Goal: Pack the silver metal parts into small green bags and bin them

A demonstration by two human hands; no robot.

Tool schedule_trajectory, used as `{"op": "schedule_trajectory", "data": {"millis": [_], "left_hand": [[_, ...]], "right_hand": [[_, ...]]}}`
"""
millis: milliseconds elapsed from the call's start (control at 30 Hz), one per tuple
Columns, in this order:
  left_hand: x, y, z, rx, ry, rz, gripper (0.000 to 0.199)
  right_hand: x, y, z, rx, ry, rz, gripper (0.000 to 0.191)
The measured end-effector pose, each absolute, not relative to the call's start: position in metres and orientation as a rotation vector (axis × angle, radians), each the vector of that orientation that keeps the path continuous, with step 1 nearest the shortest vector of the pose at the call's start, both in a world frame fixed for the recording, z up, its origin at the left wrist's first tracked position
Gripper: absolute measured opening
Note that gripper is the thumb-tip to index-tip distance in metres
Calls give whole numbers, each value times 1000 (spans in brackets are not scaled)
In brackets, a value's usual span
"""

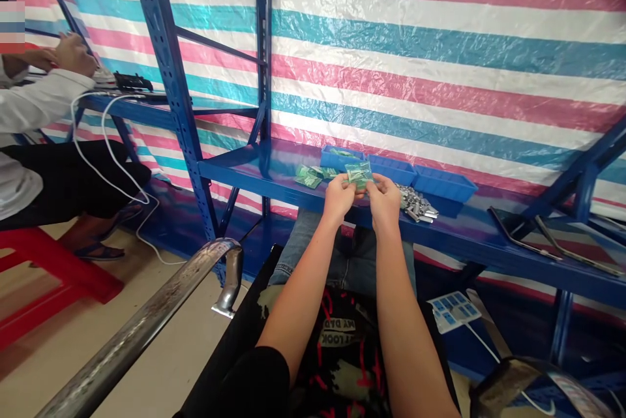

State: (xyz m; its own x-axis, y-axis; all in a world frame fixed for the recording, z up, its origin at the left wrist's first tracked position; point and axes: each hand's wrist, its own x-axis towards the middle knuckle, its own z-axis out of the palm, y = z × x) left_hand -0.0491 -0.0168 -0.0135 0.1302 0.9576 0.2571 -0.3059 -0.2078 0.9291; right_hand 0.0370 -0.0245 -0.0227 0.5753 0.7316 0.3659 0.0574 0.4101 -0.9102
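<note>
Green packet (360, 173) held by left hand (341, 196) and right hand (386, 201) over shelf (235, 172) edge. More packets (309, 177) scattered to left. Three blue bins (452, 192) lined up behind; metal pieces (418, 204) heaped just beside right hand. Striped sheet (440, 43) hung behind. At far left, co-worker's hand (75, 54) raised above neighbouring bench (137, 111); red stool (59, 281) seen below.

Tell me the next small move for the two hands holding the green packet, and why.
Probably ease the small, shiny green plastic packet slightly forward, over the glossy blue metal shelf: the bare left hand and bare right hand both pinch it near the shelf's front edge, where a slip could drop it.
</note>
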Motion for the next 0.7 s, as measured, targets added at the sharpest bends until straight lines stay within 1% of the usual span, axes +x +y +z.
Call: {"op": "schedule_trajectory", "data": {"millis": [100,167,300,333,367,433,533,600,700], "left_hand": [[-50,-4,-11,1289,812,1393,17],[-49,10,-9,1333,895,1416,22],[-48,28,-7,1483,1052,1445,24],[-48,29,-7,1539,1078,1445,24],[-48,29,-6,1600,1104,1446,23],[-49,25,-6,1724,1154,1447,23],[-52,21,-6,1886,1228,1423,25],[-53,21,-5,1976,1273,1365,26],[-53,22,-7,2127,1301,1228,30]], "right_hand": [[39,-16,-14,-1113,-800,533,34],[42,-4,-4,-1151,-738,541,26],[46,35,31,-1230,-673,550,6],[46,45,41,-1249,-676,563,4],[46,54,50,-1269,-688,580,6],[47,67,63,-1304,-746,618,15],[57,68,64,-1377,-882,641,26],[71,59,55,-1437,-996,613,29],[102,40,42,-1519,-1180,493,26]]}}
